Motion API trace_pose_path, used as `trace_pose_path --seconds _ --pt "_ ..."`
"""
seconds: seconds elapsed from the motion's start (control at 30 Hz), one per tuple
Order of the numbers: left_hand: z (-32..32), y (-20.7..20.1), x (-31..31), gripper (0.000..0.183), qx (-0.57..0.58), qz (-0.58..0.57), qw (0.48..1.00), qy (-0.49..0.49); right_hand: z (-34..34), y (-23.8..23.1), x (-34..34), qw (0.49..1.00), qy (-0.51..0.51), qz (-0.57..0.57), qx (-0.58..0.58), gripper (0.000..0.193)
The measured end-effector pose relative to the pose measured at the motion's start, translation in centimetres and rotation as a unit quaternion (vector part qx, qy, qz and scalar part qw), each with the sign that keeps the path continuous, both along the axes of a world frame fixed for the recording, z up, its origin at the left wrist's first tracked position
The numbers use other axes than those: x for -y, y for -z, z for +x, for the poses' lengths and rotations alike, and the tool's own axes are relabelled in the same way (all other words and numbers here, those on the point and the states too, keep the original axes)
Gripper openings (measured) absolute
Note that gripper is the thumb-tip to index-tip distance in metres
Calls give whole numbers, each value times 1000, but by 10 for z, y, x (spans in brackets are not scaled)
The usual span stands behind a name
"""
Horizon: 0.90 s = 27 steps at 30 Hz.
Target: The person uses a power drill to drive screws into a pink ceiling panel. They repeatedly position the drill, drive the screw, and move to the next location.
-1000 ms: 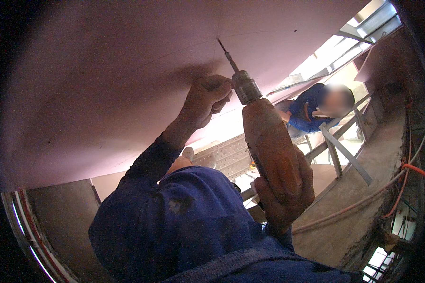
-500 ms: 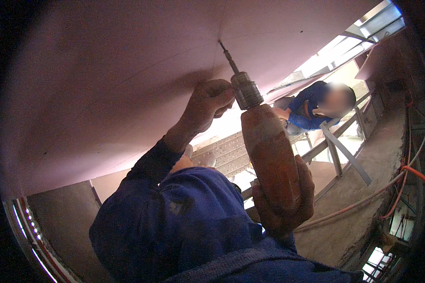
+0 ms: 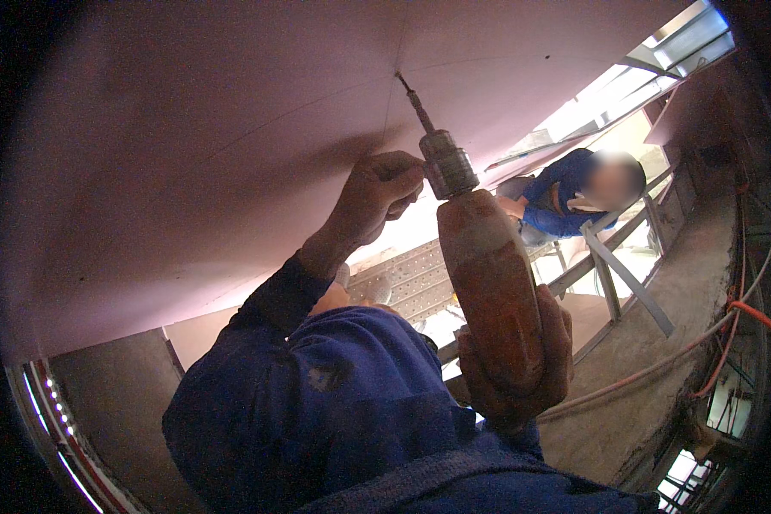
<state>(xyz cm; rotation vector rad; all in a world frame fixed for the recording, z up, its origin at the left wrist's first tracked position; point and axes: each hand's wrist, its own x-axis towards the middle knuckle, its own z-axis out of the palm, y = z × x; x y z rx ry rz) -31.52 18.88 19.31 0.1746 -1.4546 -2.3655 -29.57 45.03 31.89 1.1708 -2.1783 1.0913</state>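
Observation:
A worn power drill (image 3: 491, 283) with a reddish-brown body points up and to the left. My right hand (image 3: 558, 347) wraps round its lower end. A metal chuck (image 3: 448, 167) tops the body, and from it a thin drill bit (image 3: 418, 107) reaches up. Its tip meets a pinkish panel (image 3: 231, 163), where fine lines cross. Beside the chuck is my left hand (image 3: 375, 193), with curled fingers and the thumb against the index finger. Its fingertips lie at the chuck's edge; whether they hold anything small is hidden.
Another person in blue (image 3: 565, 193) is at the right, behind a metal frame (image 3: 612, 265). A perforated metal platform (image 3: 411, 278) lies below. An orange hose (image 3: 642, 377) runs along a rough wall (image 3: 685, 265) on the right. A dark hole (image 3: 547, 57) marks the panel.
Almost nothing differs. The drill, both hands and the bit's tip keep nearly the same places, with only a slight shift of my sleeve and right hand.

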Motion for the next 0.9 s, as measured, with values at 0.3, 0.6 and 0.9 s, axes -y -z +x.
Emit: trace_pose_path --seconds 0.3,0.6,0.9 --pt "-5 5 0 19 17 18 999 21 -2 10 1 1000 -12 -3 -29 78" --pt "-4 6 -1 18 33 41 998 31 -2 -9 2 992 -19 76 -96 74" --pt "3 5 0 12 45 56 997 31 1 -6 2 996 -18 53 -73 74"
